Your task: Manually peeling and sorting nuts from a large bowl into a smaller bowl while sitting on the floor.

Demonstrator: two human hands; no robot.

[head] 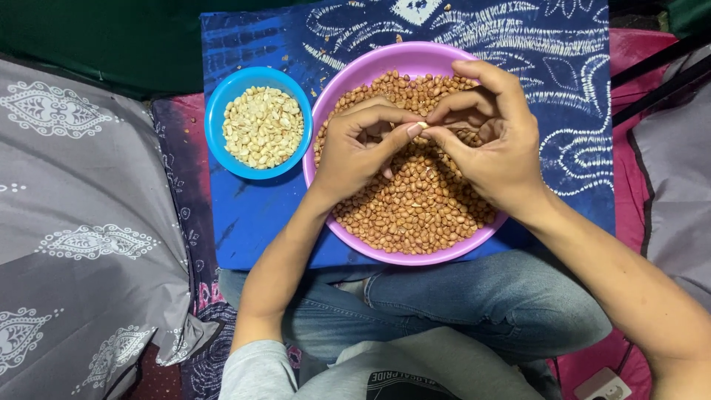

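Cushions in grey patterned fabric lay at the far left. Next came a blue bowl of pale, skinned peanuts, set just beside the purple bowl, probably so peeled nuts could be dropped across easily. Over the purple bowl's red-brown peanuts, the left hand and right hand met fingertip to fingertip, both grips pinched on a single peanut, apparently rubbing off its skin. Both bowls sat on a blue patterned cloth.
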